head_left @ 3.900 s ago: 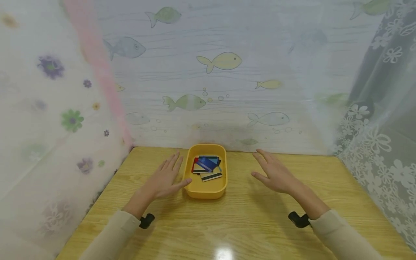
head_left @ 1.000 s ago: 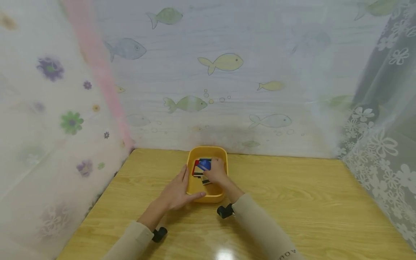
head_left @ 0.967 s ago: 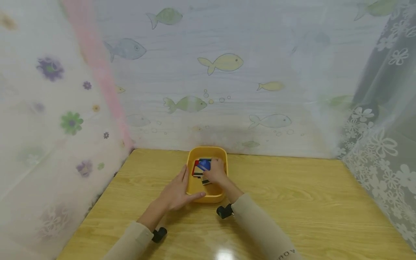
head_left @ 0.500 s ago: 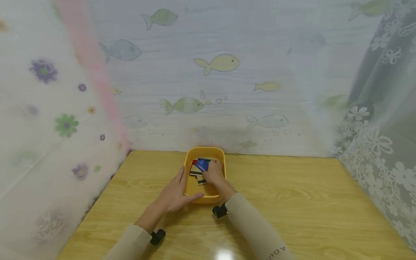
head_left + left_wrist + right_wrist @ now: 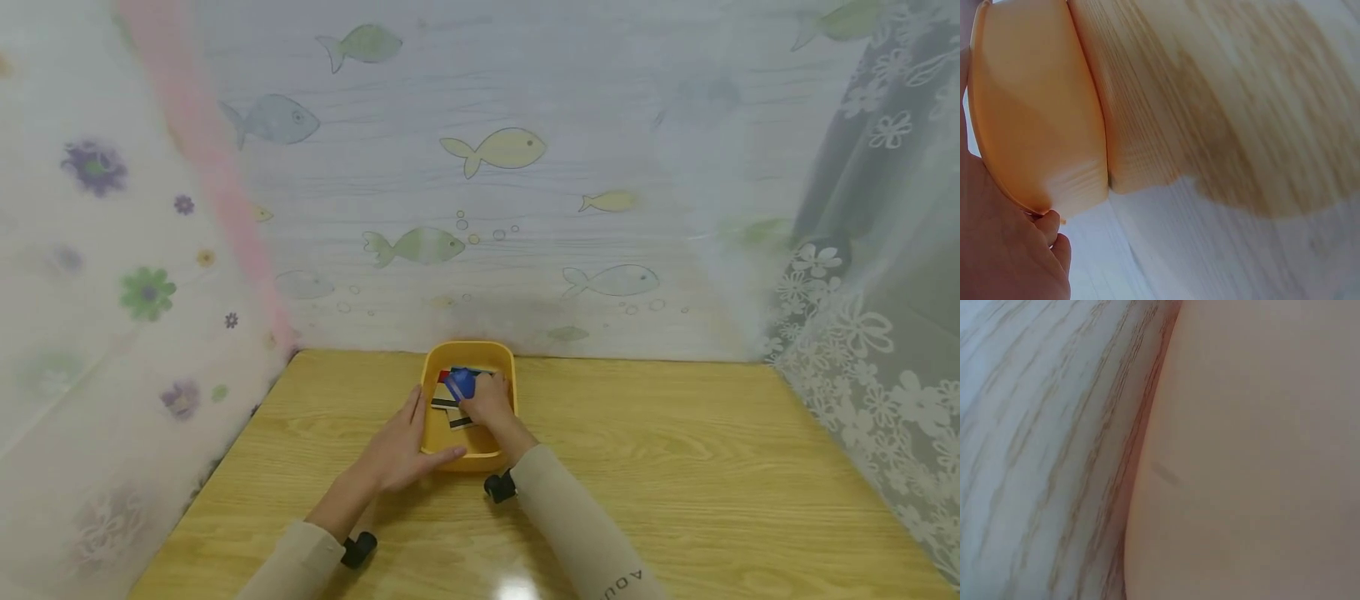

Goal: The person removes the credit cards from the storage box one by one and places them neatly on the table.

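Note:
A yellow plastic tub (image 5: 468, 344) stands on the table near the back wall. Against its left side lie the straight fingers of my left hand (image 5: 393, 446), with the thumb along the near rim. My right hand (image 5: 489, 402) reaches inside and pinches a blue card (image 5: 461, 382), which looks tilted up from the rest. Below it lie a beige card with a dark stripe (image 5: 446, 395), another striped card (image 5: 460, 418) and a bit of red (image 5: 443, 377). The left wrist view shows the tub's outer wall (image 5: 1041, 112) beside my hand; the right wrist view shows only a pale close surface.
The wood-grain table (image 5: 675, 467) stretches out to the right and in front of the tub. Fabric with printed fish (image 5: 495, 150) hangs behind it. Flowered cloth (image 5: 150, 292) encloses the left side, and lacy sheer cloth (image 5: 862, 325) the right.
Both hands were apart over the table at first; they came to the tub, left at its side, right into it. Since half a second ago, the blue card has shifted and tilted over the beige one.

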`<state>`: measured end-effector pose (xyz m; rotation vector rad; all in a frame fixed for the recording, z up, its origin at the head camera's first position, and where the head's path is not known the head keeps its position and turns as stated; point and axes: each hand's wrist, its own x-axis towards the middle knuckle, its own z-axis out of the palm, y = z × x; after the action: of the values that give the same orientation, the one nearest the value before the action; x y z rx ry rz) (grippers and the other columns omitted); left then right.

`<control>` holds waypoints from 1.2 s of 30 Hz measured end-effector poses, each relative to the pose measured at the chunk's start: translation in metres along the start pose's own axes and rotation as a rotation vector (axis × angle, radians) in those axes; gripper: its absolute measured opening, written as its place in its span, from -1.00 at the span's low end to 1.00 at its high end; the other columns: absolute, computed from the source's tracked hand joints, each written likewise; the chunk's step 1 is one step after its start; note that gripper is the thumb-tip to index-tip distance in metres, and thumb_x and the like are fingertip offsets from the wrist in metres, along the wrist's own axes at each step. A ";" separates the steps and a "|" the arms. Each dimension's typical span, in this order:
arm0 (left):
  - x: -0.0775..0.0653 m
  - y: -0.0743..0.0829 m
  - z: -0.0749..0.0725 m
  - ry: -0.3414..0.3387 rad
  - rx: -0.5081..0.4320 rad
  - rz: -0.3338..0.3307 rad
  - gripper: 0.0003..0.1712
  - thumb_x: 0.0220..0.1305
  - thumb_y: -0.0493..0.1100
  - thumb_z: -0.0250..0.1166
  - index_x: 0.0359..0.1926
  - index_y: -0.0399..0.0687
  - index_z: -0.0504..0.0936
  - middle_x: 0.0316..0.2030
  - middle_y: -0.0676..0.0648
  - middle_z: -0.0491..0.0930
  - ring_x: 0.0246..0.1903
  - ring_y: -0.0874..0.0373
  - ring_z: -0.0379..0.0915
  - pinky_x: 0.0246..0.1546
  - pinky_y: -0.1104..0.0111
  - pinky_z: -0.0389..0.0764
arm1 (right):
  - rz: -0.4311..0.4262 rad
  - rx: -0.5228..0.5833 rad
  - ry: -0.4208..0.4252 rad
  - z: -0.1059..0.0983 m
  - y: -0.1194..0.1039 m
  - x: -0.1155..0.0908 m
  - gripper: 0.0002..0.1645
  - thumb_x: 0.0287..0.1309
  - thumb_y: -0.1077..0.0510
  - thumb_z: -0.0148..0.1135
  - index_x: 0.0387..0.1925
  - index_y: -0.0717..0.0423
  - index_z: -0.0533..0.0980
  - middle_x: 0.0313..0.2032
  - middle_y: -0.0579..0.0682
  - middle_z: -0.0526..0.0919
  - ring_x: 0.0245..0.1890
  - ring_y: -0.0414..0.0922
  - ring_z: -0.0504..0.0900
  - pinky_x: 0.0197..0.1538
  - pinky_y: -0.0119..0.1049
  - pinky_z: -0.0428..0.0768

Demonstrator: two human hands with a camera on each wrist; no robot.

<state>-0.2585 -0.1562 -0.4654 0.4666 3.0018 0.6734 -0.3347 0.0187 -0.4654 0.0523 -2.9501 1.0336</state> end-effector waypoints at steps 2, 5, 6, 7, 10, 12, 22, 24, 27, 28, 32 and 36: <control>0.000 0.000 0.000 -0.003 0.001 0.002 0.39 0.20 0.59 0.18 0.63 -0.21 -0.22 0.63 -0.17 -0.30 0.54 -0.24 -0.04 0.47 -0.07 0.20 | -0.003 -0.018 0.005 0.001 0.001 0.000 -0.43 0.17 0.14 0.49 0.09 0.43 0.52 0.07 0.33 0.46 0.16 0.25 0.40 0.26 0.06 0.47; 0.000 0.000 0.000 0.002 0.001 0.008 0.40 0.20 0.59 0.19 0.63 -0.23 -0.21 0.63 -0.19 -0.29 0.54 -0.24 -0.04 0.47 -0.07 0.19 | -0.009 -0.025 0.015 0.003 0.001 0.001 -0.33 0.17 0.13 0.50 0.17 0.45 0.45 0.10 0.34 0.46 0.17 0.24 0.39 0.29 0.05 0.45; 0.000 0.000 0.000 -0.001 0.004 0.005 0.40 0.20 0.59 0.18 0.63 -0.22 -0.22 0.63 -0.18 -0.30 0.55 -0.23 -0.05 0.47 -0.06 0.19 | -0.013 -0.023 0.017 0.003 0.001 0.001 -0.29 0.17 0.13 0.50 0.21 0.46 0.42 0.12 0.35 0.46 0.19 0.25 0.39 0.30 0.05 0.44; 0.000 0.001 0.000 0.004 0.002 0.010 0.40 0.20 0.59 0.18 0.63 -0.23 -0.21 0.63 -0.20 -0.29 0.55 -0.24 -0.05 0.47 -0.07 0.19 | -0.015 -0.016 0.020 0.003 0.001 0.002 -0.26 0.17 0.13 0.50 0.23 0.46 0.40 0.13 0.36 0.45 0.20 0.25 0.38 0.31 0.05 0.43; 0.000 0.001 -0.001 0.008 -0.003 0.012 0.39 0.21 0.58 0.19 0.63 -0.25 -0.20 0.63 -0.22 -0.27 0.54 -0.26 -0.05 0.47 -0.09 0.18 | -0.022 0.011 0.023 0.003 0.002 0.003 -0.22 0.16 0.16 0.50 0.27 0.46 0.35 0.16 0.37 0.44 0.23 0.26 0.36 0.32 0.06 0.41; 0.000 0.001 -0.001 0.007 -0.007 0.012 0.40 0.21 0.58 0.19 0.63 -0.26 -0.20 0.63 -0.24 -0.27 0.54 -0.27 -0.04 0.46 -0.10 0.19 | -0.020 0.021 0.021 0.003 0.002 0.003 -0.25 0.18 0.18 0.48 0.27 0.44 0.35 0.16 0.36 0.45 0.24 0.25 0.36 0.31 0.06 0.42; 0.001 0.000 0.000 0.007 -0.012 0.015 0.42 0.19 0.60 0.18 0.62 -0.28 -0.20 0.63 -0.25 -0.27 0.54 -0.28 -0.06 0.47 -0.10 0.18 | -0.014 0.141 0.063 0.002 0.005 0.006 -0.58 0.23 0.32 0.34 0.10 0.36 0.51 0.02 0.28 0.62 0.04 0.13 0.58 0.15 -0.02 0.60; 0.001 0.000 0.000 0.001 -0.003 0.011 0.42 0.18 0.62 0.16 0.63 -0.26 -0.20 0.63 -0.22 -0.30 0.55 -0.26 -0.08 0.47 -0.09 0.17 | -0.018 0.170 0.069 0.002 0.005 0.006 -0.60 0.26 0.33 0.30 0.11 0.35 0.50 0.01 0.27 0.64 0.01 0.12 0.61 0.13 -0.01 0.62; 0.000 -0.001 0.000 -0.010 -0.004 0.010 0.43 0.18 0.63 0.15 0.62 -0.26 -0.22 0.63 -0.22 -0.31 0.55 -0.25 -0.09 0.47 -0.09 0.17 | -0.019 0.202 0.083 0.003 0.004 0.005 -0.64 0.29 0.34 0.27 0.10 0.32 0.51 0.01 0.27 0.64 -0.01 0.10 0.62 0.10 -0.01 0.63; 0.000 0.000 0.000 -0.012 -0.005 0.015 0.44 0.18 0.64 0.15 0.62 -0.28 -0.22 0.63 -0.23 -0.31 0.55 -0.26 -0.09 0.47 -0.09 0.17 | -0.019 0.209 0.089 0.003 0.005 0.004 -0.65 0.30 0.34 0.26 0.10 0.31 0.51 0.02 0.26 0.64 0.00 0.10 0.62 0.10 -0.02 0.63; 0.001 -0.001 0.001 -0.019 -0.003 0.016 0.44 0.18 0.63 0.15 0.61 -0.31 -0.22 0.63 -0.25 -0.31 0.55 -0.26 -0.11 0.48 -0.09 0.16 | -0.044 0.228 0.102 0.002 0.005 0.002 -0.67 0.34 0.33 0.24 0.11 0.29 0.52 0.05 0.25 0.65 0.04 0.10 0.64 0.10 -0.04 0.63; 0.003 -0.001 0.003 -0.004 -0.004 0.018 0.43 0.19 0.62 0.16 0.61 -0.30 -0.21 0.62 -0.24 -0.30 0.55 -0.26 -0.10 0.48 -0.09 0.16 | -0.087 0.238 0.141 -0.001 0.006 0.002 -0.67 0.36 0.32 0.23 0.12 0.28 0.54 0.02 0.23 0.67 0.02 0.10 0.66 0.06 -0.03 0.65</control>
<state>-0.2611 -0.1551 -0.4681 0.4950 2.9952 0.6785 -0.3369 0.0237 -0.4684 0.1043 -2.6619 1.3113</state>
